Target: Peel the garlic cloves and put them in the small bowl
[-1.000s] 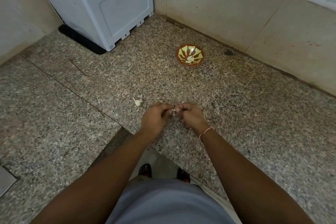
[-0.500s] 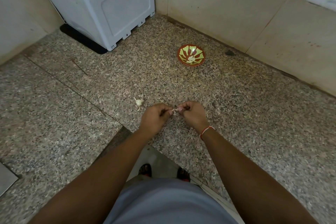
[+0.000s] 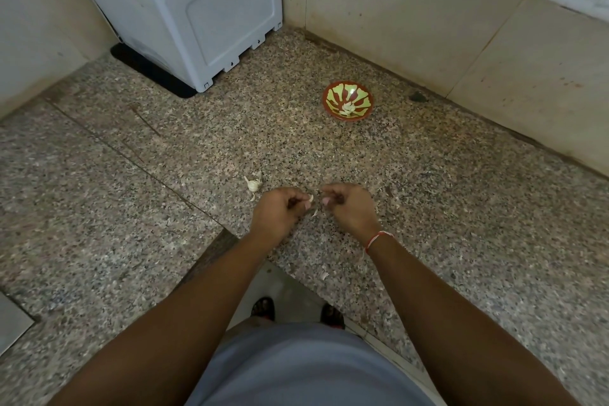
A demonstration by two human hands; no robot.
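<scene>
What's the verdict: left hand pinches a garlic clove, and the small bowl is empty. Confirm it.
Not quite. The left hand does pinch a garlic clove, but the head view shows the small bowl already holds peeled cloves, so it is not empty.

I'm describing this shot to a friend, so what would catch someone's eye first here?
Probably the small bowl, red and green with peeled cloves inside, near the back wall. Next, the two hands at centre: the left hand pinches a garlic clove, the right hand just beside it. A garlic piece lies left of them.
</scene>
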